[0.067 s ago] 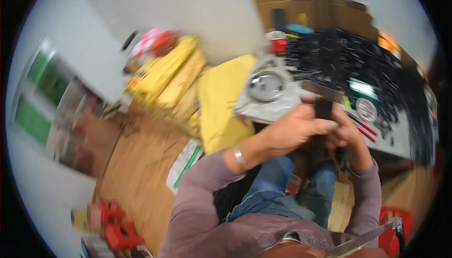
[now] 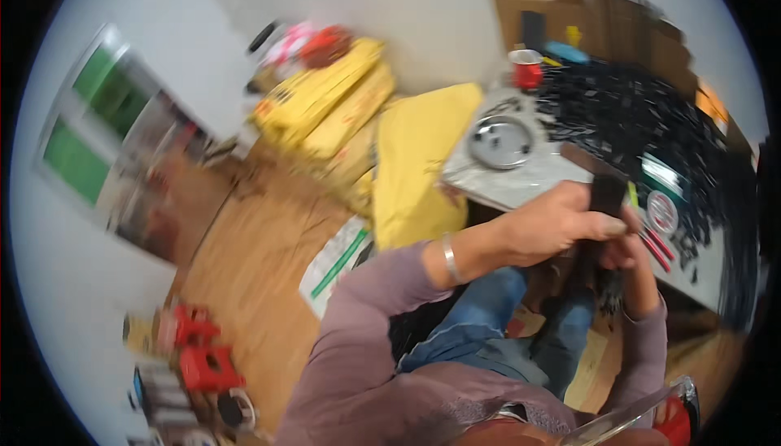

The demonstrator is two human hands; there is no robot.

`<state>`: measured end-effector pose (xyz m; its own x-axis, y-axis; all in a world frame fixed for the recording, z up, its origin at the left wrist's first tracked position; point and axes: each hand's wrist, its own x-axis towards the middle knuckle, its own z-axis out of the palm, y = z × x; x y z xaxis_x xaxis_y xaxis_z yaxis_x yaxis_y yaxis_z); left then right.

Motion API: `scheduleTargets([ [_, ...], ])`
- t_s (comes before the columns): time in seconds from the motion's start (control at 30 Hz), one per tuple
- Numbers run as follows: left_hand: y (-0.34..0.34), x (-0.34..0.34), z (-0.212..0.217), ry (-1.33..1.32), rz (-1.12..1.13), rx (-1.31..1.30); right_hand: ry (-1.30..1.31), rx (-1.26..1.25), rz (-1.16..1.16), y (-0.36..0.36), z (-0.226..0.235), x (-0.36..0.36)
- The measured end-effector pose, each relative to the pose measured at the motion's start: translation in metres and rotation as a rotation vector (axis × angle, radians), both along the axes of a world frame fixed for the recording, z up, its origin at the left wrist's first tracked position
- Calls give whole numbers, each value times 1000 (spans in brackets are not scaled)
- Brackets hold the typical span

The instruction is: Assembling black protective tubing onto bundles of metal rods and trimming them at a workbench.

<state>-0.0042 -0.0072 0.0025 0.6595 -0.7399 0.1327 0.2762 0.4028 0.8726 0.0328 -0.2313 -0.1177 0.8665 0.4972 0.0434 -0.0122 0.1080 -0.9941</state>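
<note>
Both hands meet over the worktop's (image 2: 521, 190) near edge: the left hand (image 2: 557, 222) is clenched around a dark, flat rectangular piece (image 2: 606, 194), and the right hand (image 2: 626, 251) grips its lower end from beneath. Left of them lie yellow padded packages (image 2: 325, 104) on the wooden floor (image 2: 260, 251). Behind sits a round metal dish (image 2: 500, 141), then a heap of small black parts (image 2: 651, 120).

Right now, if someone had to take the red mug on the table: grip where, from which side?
Probably the red mug by its body, just under the white rim, from above: it seems to stand upright with its mouth open. Come from its left, where the table shows bare; the heap of black parts crowds its right. No handle can be made out.
</note>
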Motion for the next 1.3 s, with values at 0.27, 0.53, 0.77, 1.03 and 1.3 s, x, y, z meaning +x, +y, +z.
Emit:
scheduleTargets([
  [0.27, -4, 53, -34, -257, 32, -100, -1069, -732, -448, -6, 43, 152],
  [0.53, -50, 109, -178, 94, 80, 120, -203, -222, 44, -78, 15, 204],
  [0.77, -44, 107, -178, 91, 36, 146, 24, 124, -8, 23, 46, 128],
  [1.03, -8, 81, -177, -195, 724, 485, -24, -39, -241, 35, 46, 79],
  [1.3, -34, 102, -46, -300, 311, 99, -94, -97, -88, 36, 15, 40],
])
